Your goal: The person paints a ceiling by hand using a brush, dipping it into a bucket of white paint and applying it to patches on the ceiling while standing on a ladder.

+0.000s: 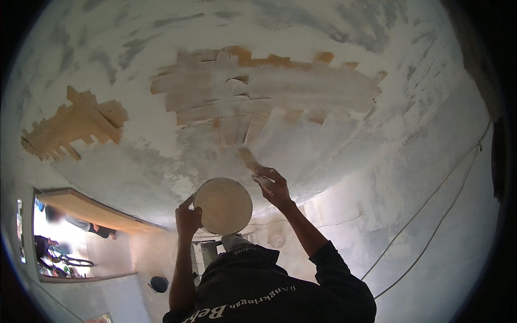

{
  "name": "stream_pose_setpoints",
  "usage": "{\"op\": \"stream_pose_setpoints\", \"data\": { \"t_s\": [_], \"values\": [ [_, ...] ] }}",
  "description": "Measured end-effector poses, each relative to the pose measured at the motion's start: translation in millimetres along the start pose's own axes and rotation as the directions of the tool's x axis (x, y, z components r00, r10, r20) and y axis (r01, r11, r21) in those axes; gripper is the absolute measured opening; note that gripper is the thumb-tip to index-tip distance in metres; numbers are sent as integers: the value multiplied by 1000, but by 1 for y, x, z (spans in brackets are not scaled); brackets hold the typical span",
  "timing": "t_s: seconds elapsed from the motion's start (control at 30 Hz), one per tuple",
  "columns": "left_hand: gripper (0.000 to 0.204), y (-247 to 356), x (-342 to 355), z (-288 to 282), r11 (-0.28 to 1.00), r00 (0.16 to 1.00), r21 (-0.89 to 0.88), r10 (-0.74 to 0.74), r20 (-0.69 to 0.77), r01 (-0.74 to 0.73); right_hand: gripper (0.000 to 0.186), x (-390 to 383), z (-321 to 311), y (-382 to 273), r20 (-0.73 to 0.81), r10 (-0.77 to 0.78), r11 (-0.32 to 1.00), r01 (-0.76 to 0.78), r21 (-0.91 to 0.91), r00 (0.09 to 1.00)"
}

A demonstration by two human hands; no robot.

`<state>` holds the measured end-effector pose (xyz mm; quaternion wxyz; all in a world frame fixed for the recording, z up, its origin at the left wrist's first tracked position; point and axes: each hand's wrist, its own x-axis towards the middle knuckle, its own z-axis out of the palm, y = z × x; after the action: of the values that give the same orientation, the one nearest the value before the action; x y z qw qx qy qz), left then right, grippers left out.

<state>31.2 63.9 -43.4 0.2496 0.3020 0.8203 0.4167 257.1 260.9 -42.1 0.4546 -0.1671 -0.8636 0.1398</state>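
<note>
My left hand [188,219] grips the edge of a round, pale, tub-like container [223,206] in front of my chest. Whether that face is its opening or its underside I cannot tell. To the right and a little higher, my right hand [273,188] is closed around a putty knife [249,160]. Its flat blade points up and left, against or close to the plastered surface. Above it spreads a wide patch of tan and whitish, partly smeared coating [269,89]. A smaller tan patch [78,124] shows at the left, with grey and white plaster around both.
At the left, a bright opening [62,237] shows a person [91,226] and a bicycle [67,260] outside. Below me lies a dark round object [159,283]. Pale cables [431,202] hang along the right wall.
</note>
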Motion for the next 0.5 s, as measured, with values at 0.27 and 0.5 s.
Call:
{"op": "stream_pose_setpoints", "data": {
  "t_s": [0.27, 0.5],
  "values": [
    [52, -18, -7, -19, 998, 998, 33, 50, -31, -49, 53, 14, 57, 12, -74, 173, 977, -161, 142, 982],
    [52, -24, -21, -32, 999, 998, -23, -28, -63, 27, 35, -50, 99, 27, 109, 103, 994, -99, -44, 989]
  ]
}}
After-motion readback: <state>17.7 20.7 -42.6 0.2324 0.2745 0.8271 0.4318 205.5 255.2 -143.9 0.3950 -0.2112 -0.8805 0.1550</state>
